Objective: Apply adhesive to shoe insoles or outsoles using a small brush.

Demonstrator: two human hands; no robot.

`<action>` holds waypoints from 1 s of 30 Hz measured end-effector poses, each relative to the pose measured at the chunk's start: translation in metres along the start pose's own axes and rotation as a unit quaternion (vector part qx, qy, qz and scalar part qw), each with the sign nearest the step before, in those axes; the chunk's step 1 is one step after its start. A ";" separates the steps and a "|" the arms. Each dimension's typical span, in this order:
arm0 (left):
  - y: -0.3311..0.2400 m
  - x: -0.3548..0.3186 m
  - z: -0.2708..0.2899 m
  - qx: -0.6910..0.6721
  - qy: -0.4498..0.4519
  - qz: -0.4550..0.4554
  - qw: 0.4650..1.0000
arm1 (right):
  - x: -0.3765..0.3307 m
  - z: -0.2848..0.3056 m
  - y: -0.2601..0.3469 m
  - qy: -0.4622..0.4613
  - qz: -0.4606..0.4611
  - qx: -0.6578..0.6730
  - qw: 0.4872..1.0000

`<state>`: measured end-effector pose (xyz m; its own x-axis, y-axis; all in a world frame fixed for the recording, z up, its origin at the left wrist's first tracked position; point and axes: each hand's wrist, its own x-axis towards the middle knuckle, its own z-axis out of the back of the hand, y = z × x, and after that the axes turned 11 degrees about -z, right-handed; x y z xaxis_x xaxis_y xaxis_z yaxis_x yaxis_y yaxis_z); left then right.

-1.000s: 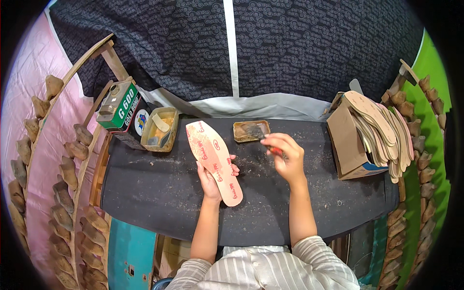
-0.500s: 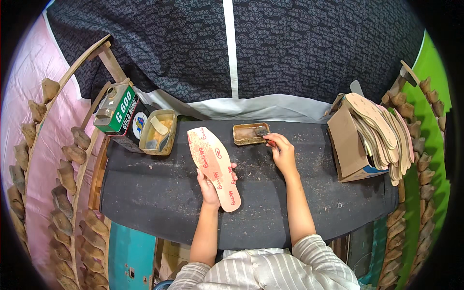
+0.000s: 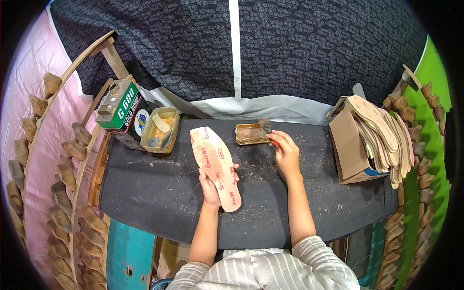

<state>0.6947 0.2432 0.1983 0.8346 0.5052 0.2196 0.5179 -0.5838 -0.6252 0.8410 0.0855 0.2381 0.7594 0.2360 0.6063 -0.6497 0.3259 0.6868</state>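
My left hand is closed round a pale pink insole with red markings, its thumb on the near left edge and fingertips showing at the right edge. A damp-looking, darker patch covers part of the insole's upper face. In my right hand is a small brush with dark bristles and a reddish handle, mostly hidden by the fingers. The bristles are over the right end of a shallow rectangular tray with brownish, shiny contents; whether they touch its rim I cannot tell.
At the left stand a green and black metal can and a plastic tub with scraper-like pieces. A cardboard box packed with insoles is at the right. Racks of wooden shoe lasts flank the black-covered table.
My right hand has lifted the brush slightly, and its bristles have come up from inside the tray to above its right end. My left hand still holds the insole in nearly the same place.
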 end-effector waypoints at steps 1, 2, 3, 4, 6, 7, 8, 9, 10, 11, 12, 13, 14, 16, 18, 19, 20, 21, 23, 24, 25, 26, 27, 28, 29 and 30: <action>0.000 0.000 0.000 0.000 0.000 0.000 1.000 | 0.000 0.001 0.004 0.000 0.000 0.001 1.000; 0.000 0.000 -0.001 0.009 0.004 0.001 1.000 | 0.000 0.003 0.007 -0.008 -0.007 0.017 1.000; 0.000 0.000 -0.001 0.017 0.009 0.002 1.000 | -0.001 0.006 0.012 -0.016 -0.014 0.034 0.999; 0.000 -0.001 0.001 0.018 0.008 0.001 1.000 | -0.001 0.009 0.023 -0.015 -0.014 0.035 0.999; 0.002 -0.002 0.006 -0.039 0.057 0.018 0.997 | -0.003 0.014 0.048 -0.042 0.031 0.033 0.998; 0.003 -0.002 0.005 -0.040 0.058 0.020 0.997 | -0.005 0.018 0.056 -0.047 0.063 0.025 0.997; 0.004 -0.003 0.004 -0.029 0.068 0.026 0.997 | -0.008 0.021 0.066 -0.036 0.094 0.035 0.994; 0.004 -0.005 0.004 -0.018 0.078 0.033 0.996 | -0.010 0.023 0.078 -0.026 0.125 0.046 0.991; 0.003 -0.005 0.002 -0.011 0.107 0.039 0.993 | -0.013 0.026 0.087 -0.008 0.141 0.065 0.988; 0.003 -0.008 -0.001 -0.011 0.108 0.041 0.993 | -0.016 0.027 0.092 0.008 0.162 0.084 0.983; 0.003 -0.011 -0.006 0.033 0.072 0.043 0.996 | -0.019 0.028 0.099 0.033 0.166 0.107 0.980; 0.002 -0.013 -0.011 0.077 0.036 0.045 0.995 | -0.021 0.028 0.103 0.057 0.171 0.129 0.975; 0.000 -0.015 -0.015 0.084 0.043 0.040 0.995 | -0.022 0.025 0.104 0.047 0.202 0.117 0.971; 0.002 -0.016 -0.028 0.060 -0.034 0.042 0.997 | -0.024 0.019 0.105 0.062 0.198 0.102 0.973; 0.001 -0.017 -0.027 0.037 -0.113 0.041 0.992 | -0.026 0.016 0.103 0.066 0.195 0.093 0.974; 0.000 -0.015 -0.022 0.039 -0.051 0.039 0.997 | -0.025 0.018 0.101 0.062 0.183 0.091 0.977; 0.000 -0.013 -0.017 0.040 0.010 0.036 0.999 | -0.025 0.020 0.098 0.059 0.171 0.090 0.979; 0.000 -0.011 -0.011 0.039 0.011 0.035 0.999 | -0.026 0.021 0.096 0.061 0.138 0.094 0.984; 0.000 -0.009 -0.005 -0.002 0.115 0.038 0.993 | -0.024 0.024 0.099 0.029 0.147 0.063 0.987; 0.000 -0.010 -0.004 0.014 0.105 0.040 0.994 | -0.024 0.024 0.100 0.030 0.148 0.064 0.986; 0.001 -0.011 -0.004 0.014 0.105 0.041 0.994 | -0.025 0.024 0.103 0.020 0.141 0.076 0.987; 0.002 -0.012 -0.004 0.012 0.096 0.044 0.994 | -0.026 0.023 0.104 0.010 0.134 0.087 0.987; 0.003 -0.013 -0.005 0.010 0.088 0.047 0.995 | -0.026 0.023 0.106 0.010 0.133 0.087 0.987; 0.002 -0.013 -0.009 0.009 0.089 0.049 0.995 | -0.024 0.023 0.107 0.028 0.165 0.103 0.981; 0.000 -0.015 -0.016 0.049 0.050 0.039 0.997 | -0.024 0.022 0.108 0.047 0.196 0.118 0.972; -0.001 -0.015 -0.019 0.090 0.011 0.029 0.996 | -0.026 0.021 0.107 0.053 0.199 0.113 0.972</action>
<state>0.6850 0.2236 0.2099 0.8669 0.4594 0.1936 0.4285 -0.4880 -0.7604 0.7514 0.0954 0.3041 0.4374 0.3986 0.8061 -0.8752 -0.0172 0.4834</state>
